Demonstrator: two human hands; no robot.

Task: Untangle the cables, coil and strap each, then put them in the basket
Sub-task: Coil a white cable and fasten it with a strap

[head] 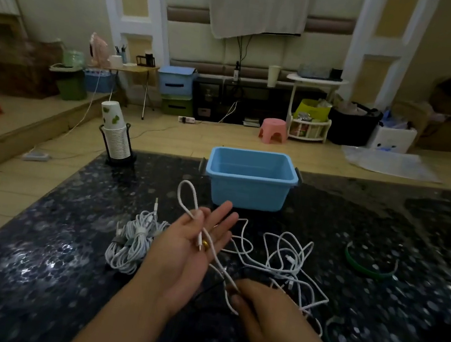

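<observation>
My left hand (195, 241) is raised palm up above the dark table, fingers spread, with a white cable (187, 197) looped over them; its plug end lies across the palm. That same cable runs down to my right hand (261, 309), which pinches it low near the table. A tangle of white cables (287, 261) lies to the right of my hands. On the left sits a bundle of coiled, strapped white cables (133, 242). The blue basket (251, 174) stands behind my hands and nothing shows inside it.
A green strap (363, 268) lies at the right of the dark speckled table (37, 261). A stack of paper cups in a black holder (116, 137) stands at the back left corner. Beyond the table are the wooden floor and a pink stool (273, 130).
</observation>
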